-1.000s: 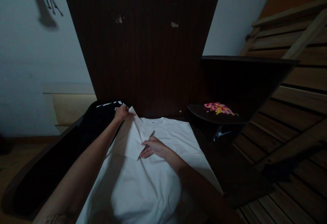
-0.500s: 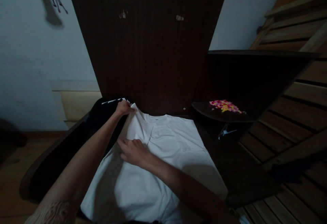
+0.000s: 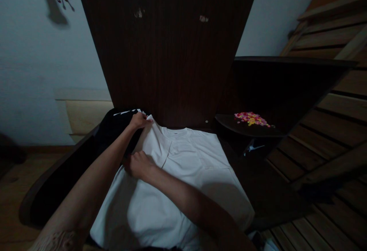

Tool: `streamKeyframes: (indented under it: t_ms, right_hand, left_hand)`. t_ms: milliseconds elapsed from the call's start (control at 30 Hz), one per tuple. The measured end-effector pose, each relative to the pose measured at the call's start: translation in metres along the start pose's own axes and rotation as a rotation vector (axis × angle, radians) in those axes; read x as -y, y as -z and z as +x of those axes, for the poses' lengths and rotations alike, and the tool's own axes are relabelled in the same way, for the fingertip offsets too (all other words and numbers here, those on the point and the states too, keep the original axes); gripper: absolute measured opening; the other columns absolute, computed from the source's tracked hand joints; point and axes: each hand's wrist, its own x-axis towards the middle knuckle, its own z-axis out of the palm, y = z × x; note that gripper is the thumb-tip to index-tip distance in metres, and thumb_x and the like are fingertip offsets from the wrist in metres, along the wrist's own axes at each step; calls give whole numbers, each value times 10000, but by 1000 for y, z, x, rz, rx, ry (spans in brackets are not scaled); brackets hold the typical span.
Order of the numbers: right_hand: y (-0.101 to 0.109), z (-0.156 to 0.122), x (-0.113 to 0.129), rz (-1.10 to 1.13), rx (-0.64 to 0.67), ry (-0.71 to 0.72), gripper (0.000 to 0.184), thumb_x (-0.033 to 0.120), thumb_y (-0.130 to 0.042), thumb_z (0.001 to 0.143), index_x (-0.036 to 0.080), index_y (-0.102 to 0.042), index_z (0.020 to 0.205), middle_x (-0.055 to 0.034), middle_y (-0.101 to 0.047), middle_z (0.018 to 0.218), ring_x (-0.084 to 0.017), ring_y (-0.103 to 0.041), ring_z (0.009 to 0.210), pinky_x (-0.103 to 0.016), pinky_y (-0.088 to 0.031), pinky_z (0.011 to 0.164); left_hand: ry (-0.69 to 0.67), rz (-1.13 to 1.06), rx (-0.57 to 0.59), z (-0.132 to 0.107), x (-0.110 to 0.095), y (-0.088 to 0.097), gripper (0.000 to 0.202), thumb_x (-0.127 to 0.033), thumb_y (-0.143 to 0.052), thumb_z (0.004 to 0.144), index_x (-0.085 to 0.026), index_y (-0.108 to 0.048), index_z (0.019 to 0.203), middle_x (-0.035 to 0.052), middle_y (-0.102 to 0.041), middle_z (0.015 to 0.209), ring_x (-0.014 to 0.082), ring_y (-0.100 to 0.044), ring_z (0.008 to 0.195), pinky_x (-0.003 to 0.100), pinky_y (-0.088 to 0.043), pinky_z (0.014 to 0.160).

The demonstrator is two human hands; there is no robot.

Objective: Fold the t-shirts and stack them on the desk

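A white T-shirt (image 3: pixel 183 190) lies spread on a dark surface, its collar at the far side and both sleeves turned in over the front. My left hand (image 3: pixel 139 120) pinches the shirt's far left corner near the shoulder, lifting it slightly. Lower on the same side, my right hand (image 3: pixel 139 164) has its fingers curled at the left edge and seems to grip the cloth there; the fingertips are partly hidden. Beyond my left hand sits a bunched black garment (image 3: pixel 110 127) with white marks.
A tall dark wooden panel (image 3: pixel 169 52) rises right behind the shirt. To the right, small pink and yellow pieces (image 3: pixel 252 119) lie on a low corner shelf (image 3: pixel 229 123), with wooden slats (image 3: pixel 338 121) farther right. A raised dark edge (image 3: pixel 37 193) runs along the left.
My right hand has moved left across the shirt to its left edge, and its fingers have curled in. My left hand stays at the shoulder corner.
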Motion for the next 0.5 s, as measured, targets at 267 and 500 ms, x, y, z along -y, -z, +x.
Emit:
streamKeyframes:
  t_ms: [267,500]
  right_hand:
    - [-32,3,11,112,-101,-59,177,92,-544,890,151,-634,1030,-119,-703,1070,-229,-651,973,-340,-533,823]
    - [-28,8,18,136,-153,97,187,102,-494,911,150,-650,1001,-109,-697,1104,-223,-617,1039,-325,-503,892]
  left_hand:
    - [2,53,-45,8,4,-7,275,-437,-631,753,-200,-747,832,65,-737,803,254,-680,911,224,-471,674]
    - [10,73,-49,8,5,-8,300,-435,-605,765,-193,-741,879,74,-731,814,248,-671,878,223,-449,640]
